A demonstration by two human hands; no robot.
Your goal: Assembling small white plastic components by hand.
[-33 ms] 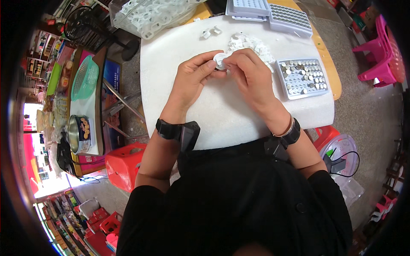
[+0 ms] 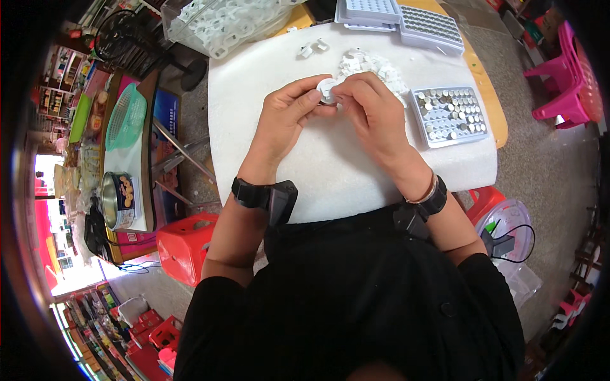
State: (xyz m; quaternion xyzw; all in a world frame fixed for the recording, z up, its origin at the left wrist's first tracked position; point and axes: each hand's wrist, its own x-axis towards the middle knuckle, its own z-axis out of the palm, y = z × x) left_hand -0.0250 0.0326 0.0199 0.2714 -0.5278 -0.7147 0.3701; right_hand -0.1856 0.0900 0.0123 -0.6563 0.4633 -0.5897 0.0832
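Observation:
Above the table, a small round white plastic part (image 2: pixel 326 89) is held between the thumb and fingers of my left hand (image 2: pixel 291 109). My right hand (image 2: pixel 373 113) is closed in a pinch at the part's right edge; its fingertips partly cover the part, and anything small between them is hidden. Just beyond my hands lies a heap of small white plastic pieces (image 2: pixel 375 65). A few loose white pieces (image 2: pixel 313 48) sit farther left. Right of my right hand stands a pale tray (image 2: pixel 416 120) with rows of small silvery round cylinders (image 2: pixel 459 108).
White sheeting covers the table (image 2: pixel 311 184). A clear bin (image 2: pixel 219 47) of white parts stands at the far left, stacked trays (image 2: pixel 433 30) at the far right. Left are a red stool (image 2: pixel 184 251), a side table with a green basket (image 2: pixel 127 117) and a round tin (image 2: pixel 111 200).

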